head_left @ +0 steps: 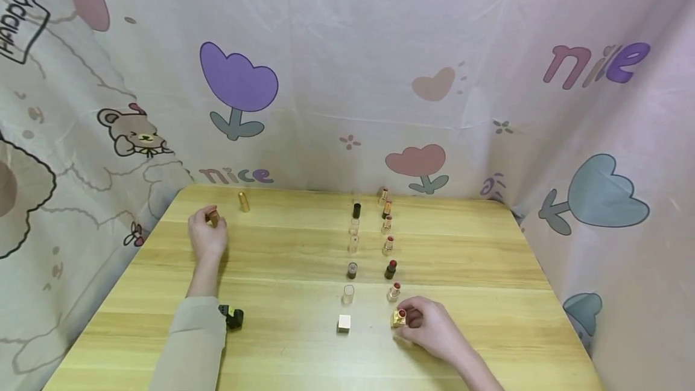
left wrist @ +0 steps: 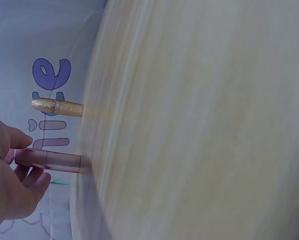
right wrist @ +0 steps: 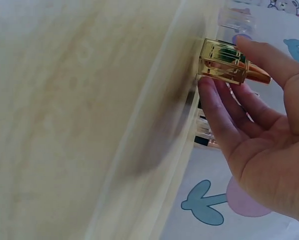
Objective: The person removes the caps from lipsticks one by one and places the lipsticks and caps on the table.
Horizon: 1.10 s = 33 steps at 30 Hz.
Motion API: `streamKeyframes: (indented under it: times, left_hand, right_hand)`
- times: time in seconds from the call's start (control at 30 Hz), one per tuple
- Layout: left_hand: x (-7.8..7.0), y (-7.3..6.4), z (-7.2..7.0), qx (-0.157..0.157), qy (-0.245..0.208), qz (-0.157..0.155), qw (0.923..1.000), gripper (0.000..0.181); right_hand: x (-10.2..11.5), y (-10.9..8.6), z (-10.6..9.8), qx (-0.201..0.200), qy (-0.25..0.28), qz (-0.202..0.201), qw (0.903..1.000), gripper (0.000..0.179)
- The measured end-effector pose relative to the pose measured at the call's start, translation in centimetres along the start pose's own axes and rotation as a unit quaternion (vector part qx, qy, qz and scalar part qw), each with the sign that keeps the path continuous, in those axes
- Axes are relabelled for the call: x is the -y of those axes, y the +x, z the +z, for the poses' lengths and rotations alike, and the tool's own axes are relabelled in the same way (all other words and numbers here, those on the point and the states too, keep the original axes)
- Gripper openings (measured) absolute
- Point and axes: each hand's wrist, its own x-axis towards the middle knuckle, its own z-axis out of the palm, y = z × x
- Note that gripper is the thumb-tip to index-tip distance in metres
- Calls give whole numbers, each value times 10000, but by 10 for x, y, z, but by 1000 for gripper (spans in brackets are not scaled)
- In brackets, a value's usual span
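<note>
At the far left of the table, my left hand (head_left: 209,239) grips the upper part of a closed copper-pink lipstick (left wrist: 54,160). It stands upright, its base at the tabletop. A slimmer gold lipstick (head_left: 244,202) stands just to its right. Toward the near right, my right hand (head_left: 431,327) pinches an uncapped lipstick with a square gold case (right wrist: 222,62) between thumb and fingers, low at the table. Its red tip points up. A white square cap (head_left: 344,323) sits to the left of it.
A column of uncapped lipsticks (head_left: 393,292) runs back from my right hand. Beside it on the left stands a column of caps, clear (head_left: 349,294) and dark (head_left: 352,270). A black wrist device (head_left: 232,317) is at my left sleeve. A patterned curtain (head_left: 326,77) hangs behind the table.
</note>
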Motion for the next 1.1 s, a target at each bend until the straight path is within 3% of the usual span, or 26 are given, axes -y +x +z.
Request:
streamKeyframes:
  times: [0.27,0.5,0.8,1.1]
  left_hand:
    - [6,-4,-1,-163,-148,15,9998,27]
    - [4,-11,-5,-175,-317,-99,9993,29]
    - [1,-21,-2,-403,-793,-310,9955,32]
    - [-10,-34,5,-650,-1494,-693,9842,37]
  right_hand:
    - [7,-5,-4,-628,-158,-103,9978,47]
    - [16,-1,-7,-1250,249,-91,9918,51]
    - [28,13,-9,-1876,459,-758,9782,61]
    - [51,34,-12,-2039,426,-1141,9714,67]
